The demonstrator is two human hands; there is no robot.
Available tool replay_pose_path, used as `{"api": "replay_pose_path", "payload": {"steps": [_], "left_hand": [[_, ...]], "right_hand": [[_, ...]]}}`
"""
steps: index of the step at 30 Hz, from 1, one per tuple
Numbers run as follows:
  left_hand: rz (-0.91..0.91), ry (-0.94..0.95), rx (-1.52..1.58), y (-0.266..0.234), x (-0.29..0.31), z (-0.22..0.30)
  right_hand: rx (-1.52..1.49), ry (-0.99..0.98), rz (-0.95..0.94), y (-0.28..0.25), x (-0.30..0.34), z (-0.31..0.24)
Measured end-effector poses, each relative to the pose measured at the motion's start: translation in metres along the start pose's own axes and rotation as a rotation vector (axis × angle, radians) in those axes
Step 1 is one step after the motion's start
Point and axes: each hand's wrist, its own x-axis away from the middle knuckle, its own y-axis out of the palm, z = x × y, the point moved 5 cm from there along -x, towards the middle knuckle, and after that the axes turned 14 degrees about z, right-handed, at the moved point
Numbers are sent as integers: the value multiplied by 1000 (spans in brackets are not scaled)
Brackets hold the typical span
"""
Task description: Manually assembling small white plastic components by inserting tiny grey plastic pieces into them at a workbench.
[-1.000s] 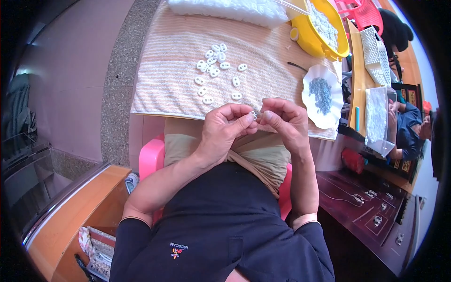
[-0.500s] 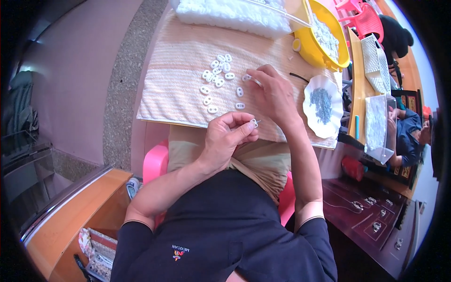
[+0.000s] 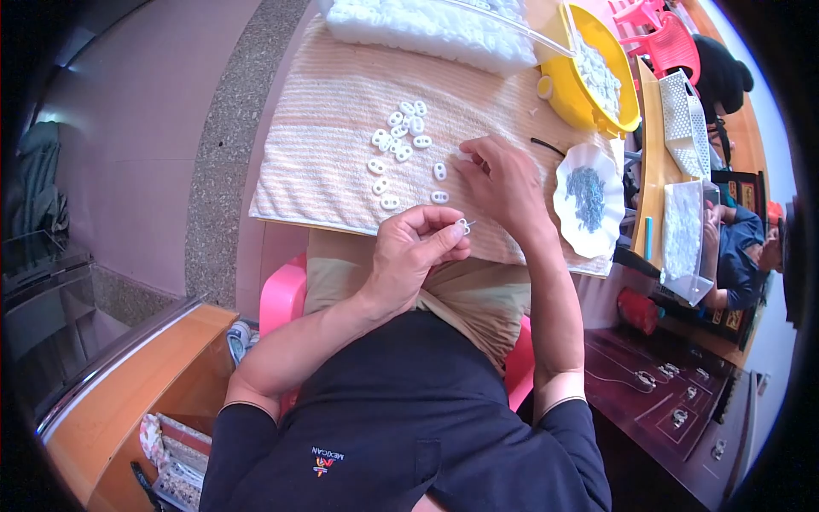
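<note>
L hand (image 3: pixel 418 247) has a small white pc (image 3: pixel 462 225) pinched btwn thumb & index, held L of the scalloped dish (image 3: pixel 612 205) and a bit nearer the body; a thin pin-like bit pokes out of the pc's R side. R hand (image 3: pixel 508 183) is over the towel (image 3: pixel 324 128) just L of the dish, fingers curled, thumb near index; a speck of white shows by the tips, but can't tell if they're pinching a pc or just above the cloth. In the dish itself: a heap of thin gray bits (image 3: pixel 584 198), plenty left. Farther L of the dish, approx a dozen or more loose oval pcs (image 3: pixel 422 142) w/ 2 holes each, most in a clump, a few strung out toward the body; no pins visible in them at this size, so prob. not yet done. Only the one in the L hand looks part-way along; no finished pile I can make out. Beyond the dish: black strip (image 3: pixel 546 147) almost at its rim, then yellow tub (image 3: pixel 567 94) full of white pcs, and far L of that side a clear box (image 3: pixel 426 34) heaped w/ more white stuff. Well R of the dish, a co-worker's blue sleeve (image 3: pixel 735 243) near another clear bin (image 3: pixel 682 230).
</note>
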Motion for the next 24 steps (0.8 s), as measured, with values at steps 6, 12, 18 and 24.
{"api": "replay_pose_path", "payload": {"steps": [6,12,18,24], "left_hand": [[6,5,-5,-1,0,0],[-1,9,1,0,0,0],[-3,19,6,-1,-1,2],[0,23,-1,-2,-2,1]], "right_hand": [[30,-76,-108,-13,13,-2],[0,-39,-185,-16,16,3],[-424,187,-176,-27,28,15],[-698,448,-222,-20,54,27]]}}
